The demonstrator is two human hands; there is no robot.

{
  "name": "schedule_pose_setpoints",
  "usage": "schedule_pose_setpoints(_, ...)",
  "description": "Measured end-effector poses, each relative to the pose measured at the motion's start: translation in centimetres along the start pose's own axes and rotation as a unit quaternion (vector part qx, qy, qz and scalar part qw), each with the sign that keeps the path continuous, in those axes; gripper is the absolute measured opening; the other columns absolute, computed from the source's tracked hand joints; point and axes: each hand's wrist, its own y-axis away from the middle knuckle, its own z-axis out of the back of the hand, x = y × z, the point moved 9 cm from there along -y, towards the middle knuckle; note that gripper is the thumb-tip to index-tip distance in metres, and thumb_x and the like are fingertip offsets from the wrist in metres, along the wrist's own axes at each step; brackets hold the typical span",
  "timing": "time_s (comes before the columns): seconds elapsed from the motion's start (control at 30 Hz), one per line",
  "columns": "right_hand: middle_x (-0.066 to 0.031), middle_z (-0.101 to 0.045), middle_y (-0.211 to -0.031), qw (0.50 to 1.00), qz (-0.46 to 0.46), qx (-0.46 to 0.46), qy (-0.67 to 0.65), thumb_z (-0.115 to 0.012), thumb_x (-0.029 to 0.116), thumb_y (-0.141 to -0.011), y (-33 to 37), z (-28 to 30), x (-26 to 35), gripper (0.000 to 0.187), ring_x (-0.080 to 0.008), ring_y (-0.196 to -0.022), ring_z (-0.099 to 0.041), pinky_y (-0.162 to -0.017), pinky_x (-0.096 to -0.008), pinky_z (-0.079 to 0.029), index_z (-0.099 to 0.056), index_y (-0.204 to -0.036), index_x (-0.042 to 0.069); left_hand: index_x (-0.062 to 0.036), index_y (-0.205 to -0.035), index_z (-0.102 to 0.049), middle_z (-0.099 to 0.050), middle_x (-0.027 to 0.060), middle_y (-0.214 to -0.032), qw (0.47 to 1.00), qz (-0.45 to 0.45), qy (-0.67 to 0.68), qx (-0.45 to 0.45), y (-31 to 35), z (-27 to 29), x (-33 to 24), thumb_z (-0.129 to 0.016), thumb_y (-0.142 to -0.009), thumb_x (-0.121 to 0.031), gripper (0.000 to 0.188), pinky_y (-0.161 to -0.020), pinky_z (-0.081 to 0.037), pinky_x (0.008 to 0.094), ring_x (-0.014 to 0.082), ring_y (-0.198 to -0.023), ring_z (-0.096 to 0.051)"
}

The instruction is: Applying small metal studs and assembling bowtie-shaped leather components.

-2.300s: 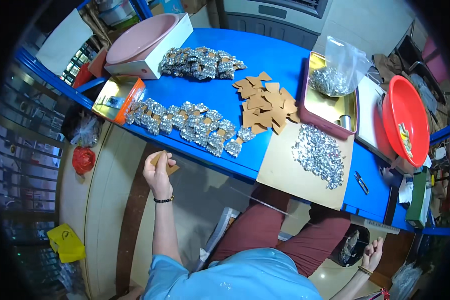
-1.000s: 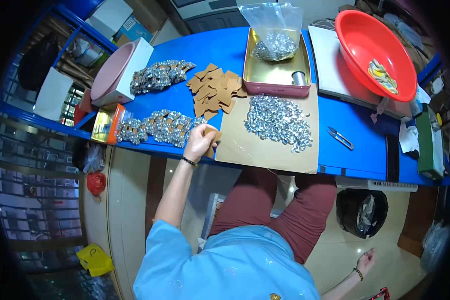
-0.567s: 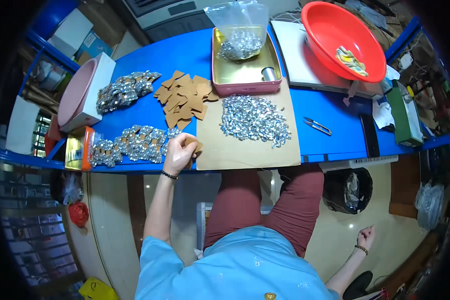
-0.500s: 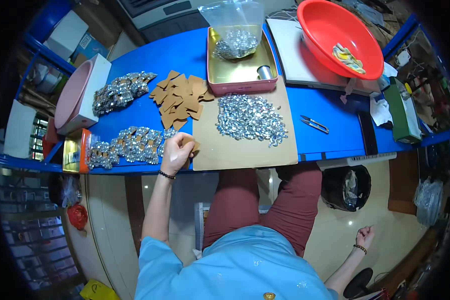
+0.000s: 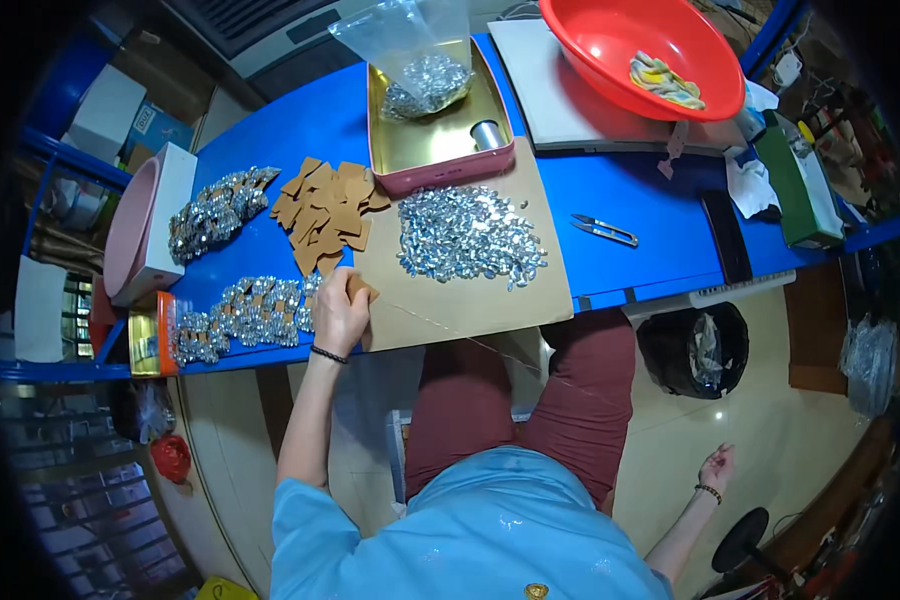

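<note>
Thumb and fingers of the left hand (image 5: 340, 312) are closed together on a small, flat, tan card-like piece (image 5: 366, 289), which juts out from the right side of the fingertips. Hand and piece are at the near edge of the blue tabletop (image 5: 285, 125), by the left edge of a tan cardboard sheet (image 5: 515, 300). A thin pale thread (image 5: 410, 311) slants from near the piece across the sheet and over the person's legs. Well apart, low on the right beyond the table, is the right hand (image 5: 717, 467), its fingers curled; whether they grip the thread cannot be told.

Just left of the left hand lies a row of tan pieces covered in silvery stones (image 5: 260, 305); a second studded cluster (image 5: 220, 210) lies farther back. Beyond the hand is a loose pile of bare tan pieces (image 5: 330, 210). Loose silvery faceted stones (image 5: 470, 235) are spread on the sheet, right of the grip. Behind them, a pink rectangular tin with a gold interior (image 5: 450, 174) contains a clear plastic bag of silvery bits (image 5: 428, 85) and a silvery cylindrical spool (image 5: 487, 135). Slim dark metal snips (image 5: 604, 230) lie right of the sheet.
</note>
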Motion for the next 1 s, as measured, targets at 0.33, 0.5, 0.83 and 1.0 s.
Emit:
schedule_pose_setpoints(0.33,0.0034,-0.044,-0.062,0.953,0.093,0.134,0.255,-0.054,0.02,-0.09,11.1,-20.9,-6.6,0.013,-0.0045,-0.044,-0.033,-0.042,-0.0178,-0.031,-0.048,-0.083,0.01,-0.0045,-0.077,-0.057,-0.054,0.0122,-0.076,0.969,-0.167,0.18,-0.021,0.9,-3.9,-14.5,-0.065,-0.071,-0.008,0.01,-0.063,-0.043,0.0376,0.028,-0.073,-0.054)
schedule_pose_setpoints(0.5,0.0045,-0.045,-0.054,0.857,0.037,0.325,0.398,-0.056,0.013,-0.088,18.8,-31.9,-14.1,0.011,-0.0022,-0.038,-0.039,-0.036,-0.0163,-0.03,-0.049,-0.08,0.008,-0.0039,-0.075,-0.06,-0.054,0.0092,-0.07,0.979,-0.155,0.123,0.039,0.5,-7.1,-17.3,-0.065,-0.071,-0.005,0.006,-0.058,-0.044,0.0345,0.0244,-0.065,-0.054)
schedule_pose_setpoints(0.83,-0.0056,-0.059,-0.061,0.646,0.237,0.533,0.493,-0.057,0.006,-0.082,27.4,-43.3,-21.8,0.008,-0.0106,-0.051,-0.055,-0.046,-0.0239,-0.042,-0.059,-0.089,0.002,-0.0035,-0.074,-0.06,-0.061,0.0063,-0.074,0.902,0.045,0.402,0.153,1.6,-9.4,-14.5,-0.065,-0.078,-0.008,0.008,-0.051,-0.044,0.0265,0.0143,-0.059,-0.057)
schedule_pose_setpoints(1.0,-0.0137,-0.06,-0.063,0.584,0.343,0.554,0.484,-0.057,0.006,-0.08,29.6,-44.9,-22.3,0.012,-0.0262,-0.054,-0.06,-0.047,-0.0335,-0.046,-0.061,-0.091,0.004,-0.0006,-0.084,-0.057,-0.063,0.0069,-0.078,0.653,0.273,0.642,0.294,4.7,-11.7,-14.5,-0.062,-0.082,-0.006,0.007,-0.052,-0.048,0.0219,0.0095,-0.061,-0.059)
